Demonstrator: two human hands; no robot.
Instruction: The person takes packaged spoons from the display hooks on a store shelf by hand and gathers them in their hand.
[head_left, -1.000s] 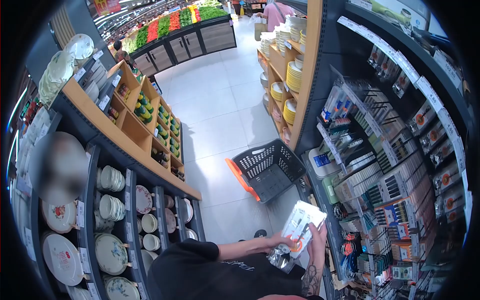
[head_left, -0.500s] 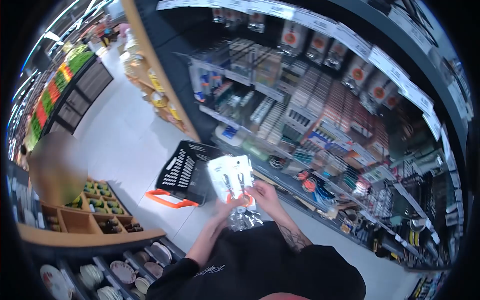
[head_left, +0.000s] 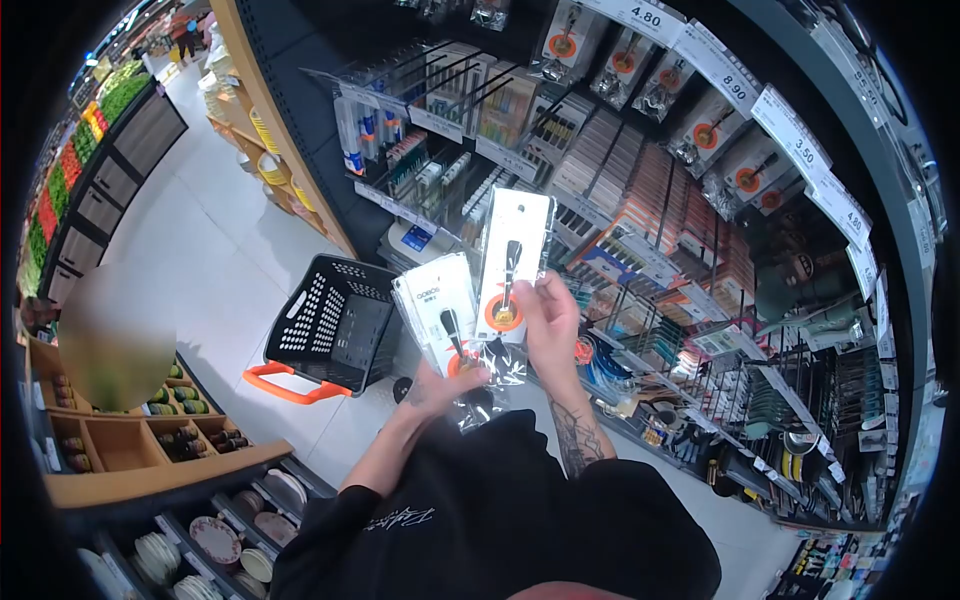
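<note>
My left hand point(head_left: 436, 390) is closed on a stack of white carded packages point(head_left: 437, 290) in clear plastic, each with a black-handled tool and an orange ring. My right hand point(head_left: 548, 322) pinches one similar white package point(head_left: 517, 225), raised a little above and to the right of the stack. Their clear plastic lower ends overlap between my hands. Beyond my left hand, a black basket point(head_left: 335, 310) with an orange handle point(head_left: 300, 385) stands on the floor.
Shelving with hanging packs point(head_left: 600, 180) and price labels point(head_left: 790, 130) rises ahead and to the right. Plates point(head_left: 215, 540) and a wooden rack with bottles point(head_left: 125, 440) are at lower left. A produce stand point(head_left: 95, 185) lies at far left; a blurred patch covers part of the left side.
The packages, held close together before, are now apart: my right hand has lifted one up and to the right. The view has shifted, and the basket appears farther left.
</note>
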